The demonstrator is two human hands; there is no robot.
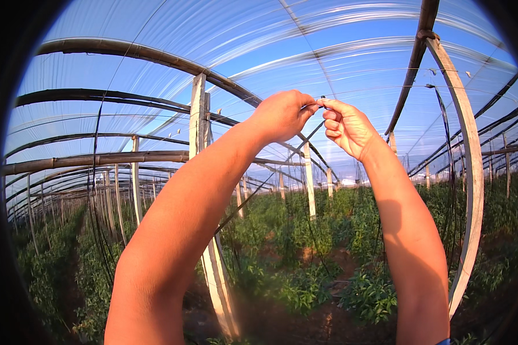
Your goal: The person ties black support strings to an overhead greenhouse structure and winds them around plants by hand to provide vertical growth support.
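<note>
Both my arms reach up in front of me, and the fingertips meet just under a thin overhead wire (384,89). My left hand (282,114) pinches a black cord (241,208) between thumb and forefinger. Close against it, my right hand (347,123) also pinches the cord, its other fingers curled. A small dark bit of the cord shows above the fingertips at the wire; whether it is looped or knotted there I cannot tell. From near the hands the cord slants down to the left and passes behind my left forearm.
A wooden post (220,284) stands behind my left arm, another post (472,172) to the right. Bamboo poles (151,54) carry a clear plastic film roof (259,39). Black cords (446,125) hang at the right. Rows of green plants (306,284) grow below.
</note>
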